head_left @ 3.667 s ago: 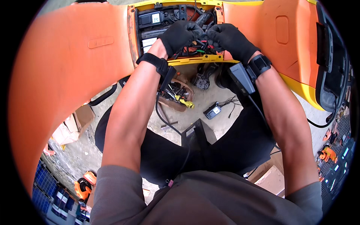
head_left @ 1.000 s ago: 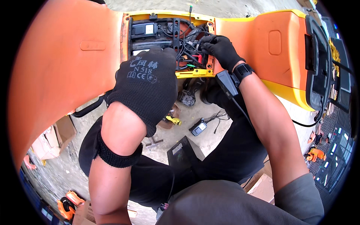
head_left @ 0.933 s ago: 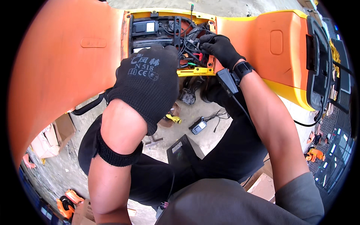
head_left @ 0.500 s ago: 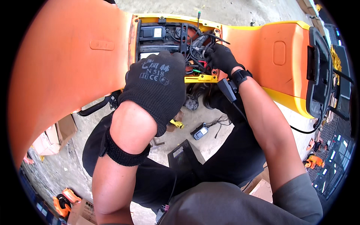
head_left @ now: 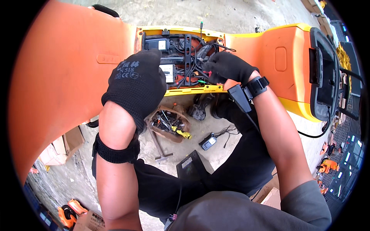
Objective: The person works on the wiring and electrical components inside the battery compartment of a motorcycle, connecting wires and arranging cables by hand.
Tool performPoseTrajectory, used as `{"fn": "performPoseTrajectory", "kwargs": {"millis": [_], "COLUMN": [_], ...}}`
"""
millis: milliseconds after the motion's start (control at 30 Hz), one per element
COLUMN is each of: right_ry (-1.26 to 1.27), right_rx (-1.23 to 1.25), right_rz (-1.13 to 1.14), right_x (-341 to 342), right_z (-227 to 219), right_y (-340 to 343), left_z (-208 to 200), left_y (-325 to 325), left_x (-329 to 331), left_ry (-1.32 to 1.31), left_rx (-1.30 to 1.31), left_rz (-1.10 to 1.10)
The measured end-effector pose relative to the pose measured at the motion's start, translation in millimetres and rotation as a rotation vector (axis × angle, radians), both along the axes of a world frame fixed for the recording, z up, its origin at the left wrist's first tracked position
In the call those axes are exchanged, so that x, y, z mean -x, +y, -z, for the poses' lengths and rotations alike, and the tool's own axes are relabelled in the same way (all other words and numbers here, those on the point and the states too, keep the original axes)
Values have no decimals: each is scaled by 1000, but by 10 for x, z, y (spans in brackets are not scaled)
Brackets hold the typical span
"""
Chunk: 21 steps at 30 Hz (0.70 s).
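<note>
An orange machine body with yellow edging lies across the upper view, and its wiring compartment is uncovered. My left hand, in a black glove, is curled over the compartment's left end; its fingertips are hidden beneath it. My right hand, gloved alike, is closed at the tangled black cables on the right side, with a red connector by its fingers. A white-labelled box sits between the hands. Behind it lies a black unit with a pale panel.
Below the body, an open cardboard box holds small parts and a yellow-handled tool. A hammer lies beside it. A small device with cables and a dark box rest on the floor between my legs.
My left hand has moved left, uncovering the white-labelled box and the parts box below. My right hand has shifted slightly down and left, staying at the cables. The view has tilted a little.
</note>
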State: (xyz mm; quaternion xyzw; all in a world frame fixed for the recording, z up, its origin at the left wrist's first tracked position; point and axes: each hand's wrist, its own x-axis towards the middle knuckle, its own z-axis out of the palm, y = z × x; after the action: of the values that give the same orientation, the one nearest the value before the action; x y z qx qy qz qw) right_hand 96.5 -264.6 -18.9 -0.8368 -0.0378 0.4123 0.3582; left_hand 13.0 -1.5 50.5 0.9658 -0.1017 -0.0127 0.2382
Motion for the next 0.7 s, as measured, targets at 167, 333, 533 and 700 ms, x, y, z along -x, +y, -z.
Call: {"fn": "performPoseTrajectory", "kwargs": {"millis": [167, 333, 533, 700], "right_ry": [-340, -181, -158, -198], "right_rx": [-118, -138, -28, 0], "right_rz": [178, 325, 216, 261], "right_x": [-243, -345, -322, -329], "right_z": [235, 249, 155, 54], "right_y": [-79, -133, -169, -180], "left_z": [-56, -53, -87, 10], "left_y": [8, 77, 97, 101], "left_x": [-87, -93, -125, -114], "left_ry": [68, 60, 128, -34], "left_rx": [14, -5, -17, 30], "left_rz": [-14, -33, -65, -13]}}
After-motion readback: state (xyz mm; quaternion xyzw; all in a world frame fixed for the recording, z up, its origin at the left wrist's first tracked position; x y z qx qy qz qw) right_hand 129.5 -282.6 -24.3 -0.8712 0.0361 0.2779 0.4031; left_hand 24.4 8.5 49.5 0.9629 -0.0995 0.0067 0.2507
